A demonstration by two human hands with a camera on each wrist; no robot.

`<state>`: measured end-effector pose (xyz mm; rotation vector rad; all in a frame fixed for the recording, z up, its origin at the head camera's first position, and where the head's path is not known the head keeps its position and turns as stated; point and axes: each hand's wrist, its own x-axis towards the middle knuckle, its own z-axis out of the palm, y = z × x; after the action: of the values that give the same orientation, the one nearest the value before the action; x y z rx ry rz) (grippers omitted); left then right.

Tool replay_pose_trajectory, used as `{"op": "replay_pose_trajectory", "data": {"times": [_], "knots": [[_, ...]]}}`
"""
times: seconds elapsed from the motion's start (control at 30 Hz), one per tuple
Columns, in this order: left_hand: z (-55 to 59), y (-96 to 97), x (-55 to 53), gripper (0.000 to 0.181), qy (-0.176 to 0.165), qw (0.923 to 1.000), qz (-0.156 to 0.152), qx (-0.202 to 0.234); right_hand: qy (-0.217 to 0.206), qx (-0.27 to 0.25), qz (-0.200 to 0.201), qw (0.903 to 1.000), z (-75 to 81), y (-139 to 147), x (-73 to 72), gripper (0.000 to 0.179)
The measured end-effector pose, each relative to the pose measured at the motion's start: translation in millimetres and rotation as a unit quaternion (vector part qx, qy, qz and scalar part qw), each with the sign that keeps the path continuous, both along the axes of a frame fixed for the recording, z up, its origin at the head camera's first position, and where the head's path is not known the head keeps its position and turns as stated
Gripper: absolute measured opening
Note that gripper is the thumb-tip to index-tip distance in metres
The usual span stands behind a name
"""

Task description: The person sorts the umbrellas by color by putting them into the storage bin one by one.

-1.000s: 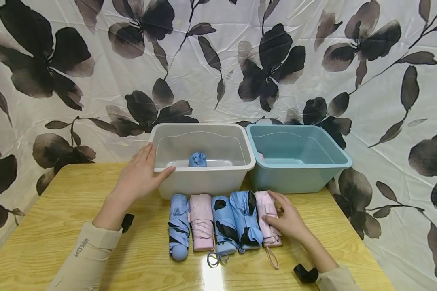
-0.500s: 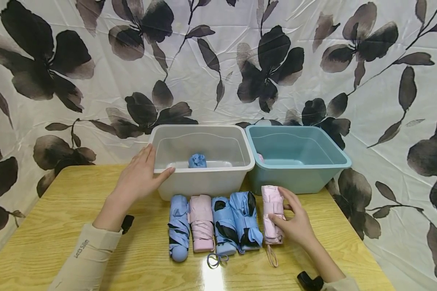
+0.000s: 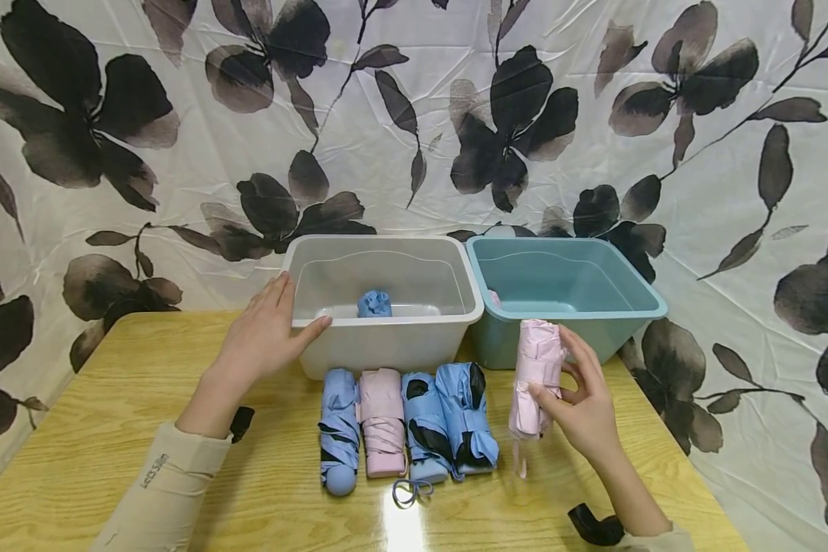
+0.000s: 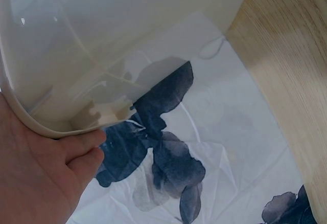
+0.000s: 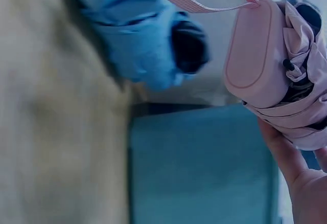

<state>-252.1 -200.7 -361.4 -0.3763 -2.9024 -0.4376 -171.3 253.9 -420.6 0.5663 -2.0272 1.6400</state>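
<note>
My right hand (image 3: pixel 586 406) grips a folded pink umbrella (image 3: pixel 538 368) between thumb and fingers, raised off the table before the teal bin (image 3: pixel 545 343). From the umbrella's base (image 5: pixel 250 55), a pink wrist strap hangs loose. Over the left front corner of the light grey bin (image 3: pixel 386 349) lies my left hand (image 3: pixel 258 330), fingers straight along the outside and thumb across the front rim. On the table lie a blue umbrella (image 3: pixel 340 433), a pink umbrella (image 3: pixel 383 422) and two blue ones with black patches (image 3: pixel 426 429), side by side.
A rolled blue bundle (image 3: pixel 375 303) sits inside the grey bin. Just a sliver of something pink (image 3: pixel 494 297) shows in the teal bin. Both bins stand side by side at the back of the wooden table (image 3: pixel 269 491), against a floral cloth (image 3: pixel 414 115).
The right hand has lifted the pink umbrella from the right end of the row, carrying it up and rightward to the teal bin's front. My left hand stays put on the grey bin.
</note>
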Motion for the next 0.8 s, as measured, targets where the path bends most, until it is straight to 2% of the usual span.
{"op": "replay_pose_trajectory", "data": {"times": [0.13,0.37,0.53,0.8], "knots": [[0.6,-0.8,0.5,0.108,0.001,1.0000,0.002,0.000,0.041,-0.036,0.020,0.9983,17.1,-0.2,-4.4,0.092],[0.7,-1.3,0.0,0.108,0.001,1.0000,0.000,-0.001,0.063,-0.056,0.005,0.9964,45.7,0.7,-16.5,0.090],[0.6,-0.8,0.4,0.107,0.003,1.0000,0.000,-0.002,0.046,-0.059,-0.008,0.9972,63.9,4.8,-29.9,0.086],[0.0,-0.7,0.6,0.108,0.000,1.0000,0.004,0.000,0.003,-0.024,-0.048,0.9986,89.9,13.0,-57.8,0.084]]}}
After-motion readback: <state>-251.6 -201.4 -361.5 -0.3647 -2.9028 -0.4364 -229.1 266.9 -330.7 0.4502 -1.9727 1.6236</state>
